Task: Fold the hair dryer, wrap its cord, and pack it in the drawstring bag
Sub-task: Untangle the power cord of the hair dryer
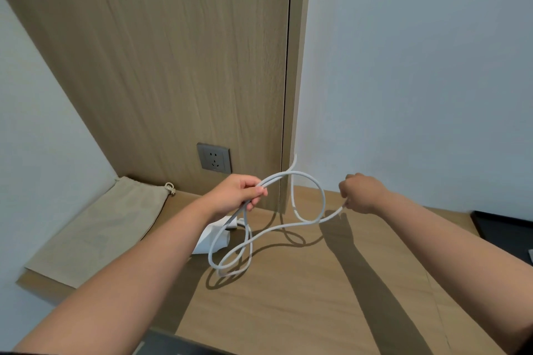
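Note:
A white hair dryer (215, 236) lies on the wooden desk (302, 297), mostly hidden behind my left forearm. Its light grey cord (310, 180) hangs in loose loops above the desk. My left hand (240, 192) is closed around a bunch of cord strands, held above the dryer. My right hand (362, 192) pinches the cord further along, to the right, with one loop spanning between the two hands. The beige drawstring bag (106, 225) lies flat on the desk's left end, its cord knot at the back corner.
A grey wall socket (214, 157) sits in the wood panel behind the desk. A black tray (507, 232) rests at the right edge. A dark object shows at the bottom edge near me. White walls close in on both sides.

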